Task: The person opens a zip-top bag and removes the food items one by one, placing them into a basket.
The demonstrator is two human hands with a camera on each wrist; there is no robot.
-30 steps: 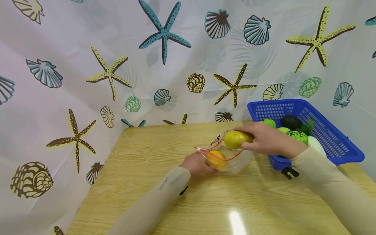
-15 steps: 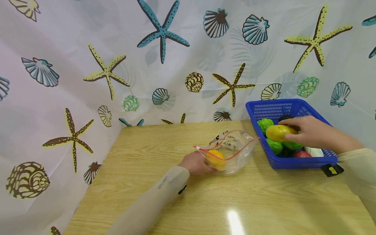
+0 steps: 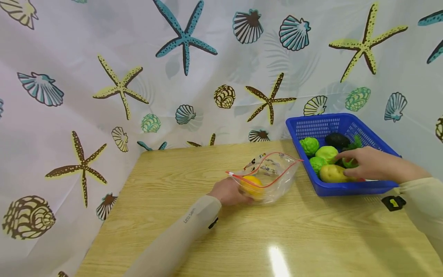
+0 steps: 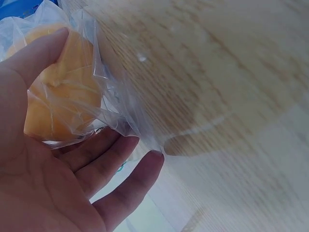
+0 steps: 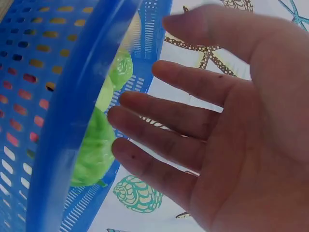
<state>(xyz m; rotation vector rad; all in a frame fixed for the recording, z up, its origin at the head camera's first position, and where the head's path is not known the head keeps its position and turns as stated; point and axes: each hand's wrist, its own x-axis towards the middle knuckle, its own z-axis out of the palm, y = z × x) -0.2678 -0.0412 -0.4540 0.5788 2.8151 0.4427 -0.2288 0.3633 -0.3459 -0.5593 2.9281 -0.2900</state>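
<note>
My left hand grips a clear zip bag with a red seal at its gaping mouth. Inside the bag is a round orange fruit; in the left wrist view the thumb lies over this fruit through the plastic, with fingers curling under it. My right hand is over the blue basket, fingers spread and holding nothing. Just below its fingertips, a yellow, dimpled potato lies among the produce. The right wrist view shows the hand's bare palm beside the basket wall.
The blue perforated basket stands at the right of the wooden table. It holds several green vegetables and a dark avocado. A shell-patterned curtain hangs behind.
My right hand carried the yellow potato from the bag's mouth rightward to the basket and let it go there. My left hand stayed on the bag and orange fruit.
</note>
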